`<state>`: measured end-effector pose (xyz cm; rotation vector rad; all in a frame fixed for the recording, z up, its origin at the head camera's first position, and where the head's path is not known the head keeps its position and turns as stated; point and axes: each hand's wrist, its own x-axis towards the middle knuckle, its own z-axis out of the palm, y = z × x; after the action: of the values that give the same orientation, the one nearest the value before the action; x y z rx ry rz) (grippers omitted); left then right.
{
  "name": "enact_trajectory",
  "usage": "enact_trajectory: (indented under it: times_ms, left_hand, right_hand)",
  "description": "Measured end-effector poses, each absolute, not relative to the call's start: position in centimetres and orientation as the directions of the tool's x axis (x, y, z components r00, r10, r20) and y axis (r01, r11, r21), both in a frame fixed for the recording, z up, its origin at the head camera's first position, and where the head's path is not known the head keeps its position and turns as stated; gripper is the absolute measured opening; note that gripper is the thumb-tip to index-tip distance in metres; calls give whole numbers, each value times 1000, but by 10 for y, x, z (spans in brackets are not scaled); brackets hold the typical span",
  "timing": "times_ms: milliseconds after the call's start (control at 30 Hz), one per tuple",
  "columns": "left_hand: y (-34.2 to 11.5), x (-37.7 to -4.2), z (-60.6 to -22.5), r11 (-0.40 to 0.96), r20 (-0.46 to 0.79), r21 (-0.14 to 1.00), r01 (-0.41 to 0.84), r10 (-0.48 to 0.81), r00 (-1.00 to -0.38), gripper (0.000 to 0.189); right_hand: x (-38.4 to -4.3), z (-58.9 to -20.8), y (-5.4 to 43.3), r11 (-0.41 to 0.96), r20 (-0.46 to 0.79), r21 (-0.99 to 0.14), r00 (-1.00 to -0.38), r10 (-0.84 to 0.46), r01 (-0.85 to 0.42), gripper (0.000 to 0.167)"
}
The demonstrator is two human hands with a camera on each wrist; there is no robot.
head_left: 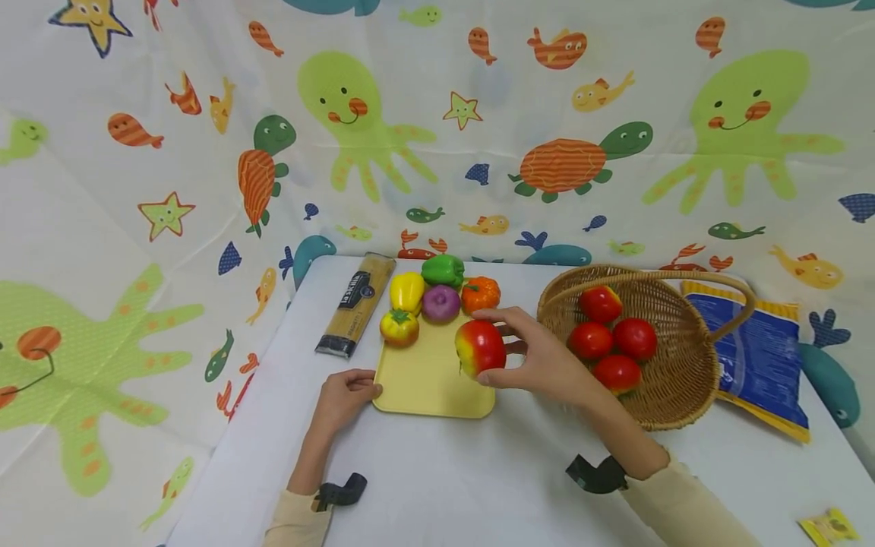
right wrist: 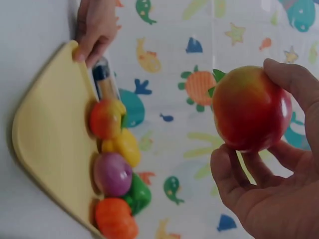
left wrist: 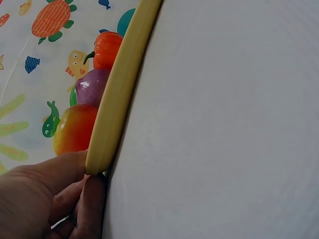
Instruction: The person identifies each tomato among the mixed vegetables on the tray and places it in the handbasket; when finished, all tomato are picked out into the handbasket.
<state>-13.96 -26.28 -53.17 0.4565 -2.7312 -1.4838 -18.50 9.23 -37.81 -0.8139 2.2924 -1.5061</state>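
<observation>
My right hand [head_left: 543, 357] holds a red-and-yellow fruit [head_left: 484, 348] between thumb and fingertips, above the right part of the yellow tray [head_left: 431, 391]. In the right wrist view small green leaves show on one side of this fruit [right wrist: 251, 109]. My left hand [head_left: 345, 399] pinches the tray's near left corner, thumb on top and fingers at the underside. Along the tray's far and left sides sit a yellow pepper [head_left: 407, 292], a green pepper [head_left: 443, 271], a purple onion [head_left: 440, 304], an orange ribbed vegetable [head_left: 481, 294] and another red-and-yellow fruit [head_left: 399, 328].
Right of the tray stands a wicker basket [head_left: 683, 380] with several red fruits [head_left: 635, 339] and a tall handle. Behind it lies a blue-and-yellow bag [head_left: 759, 357]. A pasta packet [head_left: 357, 304] is left of the tray. A small yellow packet [head_left: 829, 527] lies at the front right.
</observation>
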Motion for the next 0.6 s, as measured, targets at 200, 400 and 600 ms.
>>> enact_trajectory:
  times_ms: [200,400,600]
  left_hand:
    - [-262,-139,-528,516,-137,817,-256,-258,-956,33]
    - [-261,-139,-528,513,-132,822,-250,-255,-958,33]
    - [-261,-141,-530,511,-136,821,-254,-258,-957,33]
  right_hand:
    - [-188,-365,133,313,41,-917,-837,-546,-249,76]
    - [-193,-360,169,383,25,-887,-857,-515,-257,74]
    - [-194,-359,200,378,23,-887,-843,-537,-265,68]
